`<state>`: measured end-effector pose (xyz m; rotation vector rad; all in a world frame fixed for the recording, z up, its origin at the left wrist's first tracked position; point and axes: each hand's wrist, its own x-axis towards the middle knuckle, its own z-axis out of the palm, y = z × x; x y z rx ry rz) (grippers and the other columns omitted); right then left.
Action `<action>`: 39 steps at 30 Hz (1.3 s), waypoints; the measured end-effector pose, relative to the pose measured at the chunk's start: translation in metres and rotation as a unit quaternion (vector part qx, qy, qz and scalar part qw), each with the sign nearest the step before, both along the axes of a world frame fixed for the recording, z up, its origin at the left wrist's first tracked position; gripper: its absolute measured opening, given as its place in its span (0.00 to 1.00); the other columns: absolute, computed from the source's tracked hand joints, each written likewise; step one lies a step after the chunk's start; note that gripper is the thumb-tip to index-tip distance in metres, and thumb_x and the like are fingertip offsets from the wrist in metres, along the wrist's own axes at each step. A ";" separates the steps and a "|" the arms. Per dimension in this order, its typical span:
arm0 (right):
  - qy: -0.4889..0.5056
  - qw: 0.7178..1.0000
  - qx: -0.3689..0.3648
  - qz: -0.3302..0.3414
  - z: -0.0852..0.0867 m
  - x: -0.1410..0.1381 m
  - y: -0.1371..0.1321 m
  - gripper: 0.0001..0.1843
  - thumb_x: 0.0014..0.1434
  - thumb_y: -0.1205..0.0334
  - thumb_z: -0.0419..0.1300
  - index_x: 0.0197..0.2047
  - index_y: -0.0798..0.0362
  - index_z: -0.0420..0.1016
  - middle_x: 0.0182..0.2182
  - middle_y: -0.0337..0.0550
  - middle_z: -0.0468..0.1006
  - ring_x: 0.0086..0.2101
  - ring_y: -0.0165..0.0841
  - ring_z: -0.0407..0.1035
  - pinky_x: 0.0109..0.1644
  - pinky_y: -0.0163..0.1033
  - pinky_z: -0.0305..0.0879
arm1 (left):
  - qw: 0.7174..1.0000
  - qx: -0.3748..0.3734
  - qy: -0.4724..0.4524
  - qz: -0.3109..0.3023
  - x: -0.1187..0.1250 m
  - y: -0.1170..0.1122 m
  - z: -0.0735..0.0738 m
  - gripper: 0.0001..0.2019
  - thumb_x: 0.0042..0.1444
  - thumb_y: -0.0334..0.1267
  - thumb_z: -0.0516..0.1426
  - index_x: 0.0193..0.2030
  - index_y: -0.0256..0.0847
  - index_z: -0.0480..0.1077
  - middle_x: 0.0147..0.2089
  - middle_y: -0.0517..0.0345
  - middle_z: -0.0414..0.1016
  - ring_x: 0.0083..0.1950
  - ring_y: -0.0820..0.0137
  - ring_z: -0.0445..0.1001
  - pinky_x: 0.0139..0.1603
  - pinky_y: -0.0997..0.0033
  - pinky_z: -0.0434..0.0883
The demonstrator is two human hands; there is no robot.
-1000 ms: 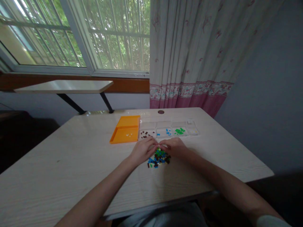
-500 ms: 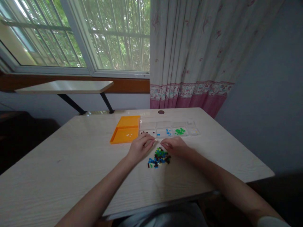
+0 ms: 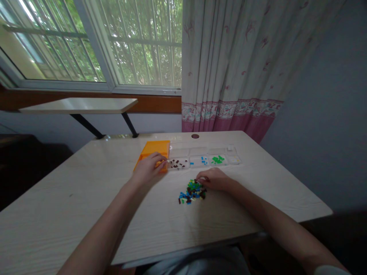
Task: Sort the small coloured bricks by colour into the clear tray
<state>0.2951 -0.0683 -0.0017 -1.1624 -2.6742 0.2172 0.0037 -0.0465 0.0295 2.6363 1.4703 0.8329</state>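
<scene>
A pile of small loose bricks [image 3: 191, 191], blue, green, brown and pale, lies on the table in front of me. My right hand [image 3: 213, 178] rests at the pile's far right edge, its curled fingertips touching the bricks. My left hand [image 3: 149, 167] is stretched out to the left over the near right corner of an orange tray [image 3: 155, 147]. Its fingers are pinched together, seemingly on a small pale brick. A clear compartment tray [image 3: 197, 151] lies just right of the orange one and holds brown, blue, green and pale bricks in separate sections.
The pale wooden table [image 3: 86, 206] has a cable hole [image 3: 195, 136] at its far edge. Behind it are a window [image 3: 94, 46], a small shelf [image 3: 77, 104] on brackets and a patterned curtain [image 3: 229, 65]. A grey wall stands to the right.
My left hand has left the pile and moved left and away to the orange tray, carrying a small pale piece. My right hand has stayed at the pile's edge.
</scene>
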 end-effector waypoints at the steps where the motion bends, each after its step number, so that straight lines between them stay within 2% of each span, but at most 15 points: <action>1: -0.004 1.000 0.000 -0.006 0.001 0.000 0.000 0.11 0.56 0.59 0.52 0.39 0.48 0.74 0.25 0.38 0.77 0.26 0.29 0.69 0.30 0.30 0.55 | 0.999 -0.010 0.036 0.025 -0.012 0.006 -0.002 0.13 0.56 0.43 0.48 0.36 0.41 0.71 0.37 0.54 0.71 0.35 0.70 0.70 0.35 0.73 0.66; 3: -0.007 1.000 -0.002 -0.013 0.002 -0.001 -0.001 0.11 0.56 0.57 0.53 0.38 0.48 0.74 0.24 0.38 0.76 0.25 0.29 0.68 0.29 0.30 0.54 | 0.994 -0.014 0.082 0.070 -0.034 0.017 -0.008 0.13 0.56 0.44 0.49 0.35 0.42 0.71 0.35 0.54 0.72 0.32 0.69 0.70 0.31 0.73 0.64; 6: -0.011 1.000 -0.004 -0.023 0.003 -0.002 -0.001 0.10 0.56 0.56 0.54 0.37 0.48 0.74 0.23 0.37 0.75 0.25 0.29 0.68 0.28 0.31 0.52 | 0.989 -0.011 0.109 0.097 -0.056 0.027 -0.018 0.11 0.54 0.42 0.50 0.33 0.41 0.72 0.33 0.54 0.72 0.29 0.70 0.69 0.27 0.74 0.62; 10: -0.014 0.999 -0.006 -0.043 0.001 -0.002 0.000 0.10 0.55 0.57 0.54 0.37 0.49 0.74 0.23 0.37 0.75 0.25 0.28 0.67 0.29 0.31 0.52 | 0.985 -0.018 0.111 0.129 -0.063 0.028 -0.024 0.09 0.53 0.39 0.53 0.32 0.39 0.72 0.31 0.56 0.71 0.28 0.72 0.67 0.24 0.77 0.57; 14: -0.010 0.997 -0.015 -0.073 -0.001 -0.001 0.003 0.09 0.55 0.56 0.55 0.36 0.48 0.74 0.22 0.37 0.74 0.26 0.29 0.67 0.28 0.31 0.52 | 0.985 0.000 0.089 0.150 -0.060 0.024 -0.019 0.08 0.53 0.37 0.52 0.35 0.37 0.71 0.33 0.57 0.71 0.29 0.72 0.66 0.24 0.79 0.55; 18: 0.004 0.995 -0.020 -0.098 -0.002 -0.002 0.005 0.10 0.55 0.54 0.55 0.38 0.46 0.75 0.23 0.37 0.75 0.27 0.29 0.68 0.29 0.31 0.54 | 0.991 0.009 0.062 0.117 -0.041 0.017 -0.012 0.09 0.54 0.37 0.52 0.36 0.38 0.71 0.34 0.57 0.72 0.31 0.70 0.67 0.27 0.76 0.60; 22: 0.001 0.996 -0.020 -0.090 -0.003 -0.002 0.006 0.11 0.55 0.55 0.54 0.37 0.45 0.76 0.27 0.38 0.77 0.29 0.30 0.69 0.31 0.32 0.56 | 0.997 -0.034 0.041 0.059 0.001 0.000 -0.010 0.11 0.55 0.38 0.49 0.37 0.40 0.71 0.34 0.56 0.74 0.32 0.69 0.70 0.31 0.74 0.63; 24: -0.002 0.996 -0.016 -0.085 -0.003 -0.003 0.005 0.10 0.55 0.57 0.54 0.36 0.46 0.76 0.26 0.38 0.77 0.29 0.30 0.69 0.31 0.31 0.56 | 0.998 -0.051 0.038 0.002 0.024 -0.011 -0.012 0.11 0.56 0.38 0.48 0.37 0.41 0.71 0.36 0.56 0.75 0.35 0.69 0.71 0.33 0.75 0.64; 28: 0.032 0.996 0.013 -0.080 0.000 -0.006 0.000 0.09 0.54 0.60 0.55 0.36 0.48 0.76 0.20 0.36 0.74 0.23 0.27 0.67 0.27 0.30 0.53 | 0.992 -0.087 0.025 -0.086 0.056 -0.028 -0.017 0.12 0.56 0.37 0.48 0.38 0.42 0.72 0.34 0.57 0.75 0.33 0.72 0.71 0.32 0.77 0.64; 31: 0.094 0.993 0.038 -0.060 0.001 -0.009 -0.005 0.08 0.54 0.60 0.56 0.35 0.50 0.76 0.17 0.33 0.71 0.19 0.25 0.62 0.24 0.29 0.50 | 0.989 -0.098 -0.002 -0.112 0.065 -0.034 -0.018 0.11 0.57 0.38 0.49 0.38 0.42 0.73 0.33 0.58 0.75 0.31 0.74 0.70 0.32 0.78 0.64; 34: 0.145 0.987 0.064 -0.032 -0.001 -0.012 -0.007 0.09 0.55 0.58 0.55 0.34 0.51 0.75 0.16 0.33 0.69 0.17 0.23 0.60 0.23 0.28 0.49 | 0.989 -0.093 -0.033 -0.106 0.068 -0.036 -0.019 0.10 0.56 0.39 0.51 0.37 0.42 0.73 0.30 0.59 0.74 0.29 0.75 0.69 0.30 0.78 0.63; 39: 0.168 0.981 0.097 -0.006 -0.008 -0.016 -0.006 0.11 0.56 0.56 0.54 0.34 0.51 0.75 0.16 0.33 0.69 0.17 0.24 0.60 0.24 0.28 0.51 | 0.988 -0.083 -0.056 -0.116 0.070 -0.036 -0.021 0.08 0.54 0.38 0.53 0.34 0.40 0.73 0.27 0.60 0.71 0.28 0.75 0.67 0.29 0.79 0.62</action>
